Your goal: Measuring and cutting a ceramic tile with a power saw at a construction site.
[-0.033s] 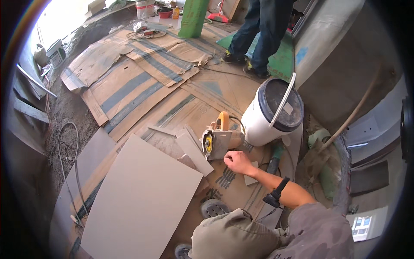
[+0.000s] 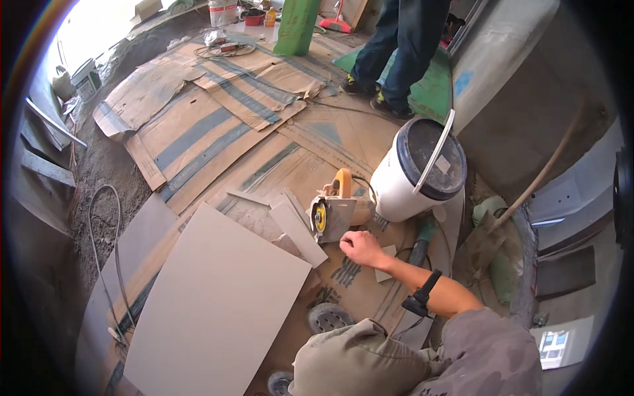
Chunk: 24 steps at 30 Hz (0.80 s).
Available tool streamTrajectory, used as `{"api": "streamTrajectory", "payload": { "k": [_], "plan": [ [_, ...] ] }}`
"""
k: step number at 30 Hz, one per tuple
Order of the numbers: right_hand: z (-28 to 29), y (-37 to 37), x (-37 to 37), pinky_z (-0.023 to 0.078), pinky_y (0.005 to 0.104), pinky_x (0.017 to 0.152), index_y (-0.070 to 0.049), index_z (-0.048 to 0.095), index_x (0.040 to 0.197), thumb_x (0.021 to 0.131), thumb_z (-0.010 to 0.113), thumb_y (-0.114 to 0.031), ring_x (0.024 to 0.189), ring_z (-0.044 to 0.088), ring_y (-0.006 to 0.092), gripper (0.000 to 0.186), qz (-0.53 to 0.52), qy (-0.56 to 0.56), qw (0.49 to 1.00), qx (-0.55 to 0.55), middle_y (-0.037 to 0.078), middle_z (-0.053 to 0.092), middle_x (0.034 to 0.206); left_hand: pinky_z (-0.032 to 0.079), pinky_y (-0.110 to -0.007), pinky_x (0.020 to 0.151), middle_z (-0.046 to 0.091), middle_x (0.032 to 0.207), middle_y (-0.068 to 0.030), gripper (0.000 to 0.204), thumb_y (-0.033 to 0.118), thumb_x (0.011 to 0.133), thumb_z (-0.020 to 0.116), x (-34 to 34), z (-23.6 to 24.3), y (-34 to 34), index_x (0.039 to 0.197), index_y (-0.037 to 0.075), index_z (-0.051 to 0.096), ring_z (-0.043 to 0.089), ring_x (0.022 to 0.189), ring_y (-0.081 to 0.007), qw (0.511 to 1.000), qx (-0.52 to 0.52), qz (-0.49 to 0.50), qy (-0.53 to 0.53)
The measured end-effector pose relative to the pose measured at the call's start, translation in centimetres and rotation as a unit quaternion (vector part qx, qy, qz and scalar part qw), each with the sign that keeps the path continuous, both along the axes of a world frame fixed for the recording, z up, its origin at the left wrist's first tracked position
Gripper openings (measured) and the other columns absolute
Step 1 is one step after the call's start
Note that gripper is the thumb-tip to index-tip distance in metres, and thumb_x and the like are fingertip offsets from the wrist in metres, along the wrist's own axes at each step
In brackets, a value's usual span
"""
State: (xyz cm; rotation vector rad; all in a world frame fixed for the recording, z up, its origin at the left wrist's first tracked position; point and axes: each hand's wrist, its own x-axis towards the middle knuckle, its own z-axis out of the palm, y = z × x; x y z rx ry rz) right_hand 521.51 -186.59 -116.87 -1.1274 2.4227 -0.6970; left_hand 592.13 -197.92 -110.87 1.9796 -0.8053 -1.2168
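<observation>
My right hand [image 2: 360, 249] hangs with curled fingers in front of my bent knee, just short of a circular saw [image 2: 332, 212] with a yellow handle and a round blade. What the fingers hold, if anything, is hidden. The saw stands on the cardboard floor cover beside narrow cut tile strips [image 2: 297, 231]. A large pale grey tile [image 2: 218, 297] lies flat to the left of my shoes. Close to my forearm are a small square tile piece [image 2: 386, 263] and a dark green-and-black tool [image 2: 422, 244]. My left hand is out of view.
A white bucket [image 2: 399, 175] with a dark lid stands behind the saw. Beyond it, a person [image 2: 399, 53] stands on green sheeting. Taped cardboard [image 2: 218, 132] covers the floor. A looped cable [image 2: 99, 244] lies at the left, and a long wooden handle [image 2: 538, 178] leans at the right.
My right hand has shifted very slightly to the left. Nothing else visibly differs.
</observation>
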Motion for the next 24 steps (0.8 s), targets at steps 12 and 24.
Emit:
{"api": "streamTrajectory", "payload": {
  "k": [12,24],
  "plan": [
    [-9.1,-4.7,7.2,0.052,0.0457,0.095,0.005,0.064,0.12,0.093,0.066,-0.05,0.109,0.066,0.0404,0.062,0.041,-0.067,0.996,-0.03,0.028,0.068,0.113,0.04,-0.044,0.104,0.058,0.134,-0.0144,0.053,0.04,0.099,0.052,-4.2,-0.7,-1.7,0.136,0.001,0.055,0.052,0.124,-0.0298,0.999,0.029,-0.036,0.016],
    [-8.2,-9.4,5.2,0.05,0.0459,0.1,0.01,0.063,0.12,0.084,0.07,-0.064,0.118,0.063,0.0429,0.083,0.139,-0.132,0.978,0.085,0.031,0.066,0.122,0.038,-0.044,0.108,0.056,0.14,-0.0151,0.057,0.042,0.099,0.052,-5.7,0.0,-2.1,0.141,0.002,0.052,0.05,0.129,-0.0306,0.999,0.031,-0.042,0.011]
  ]
}}
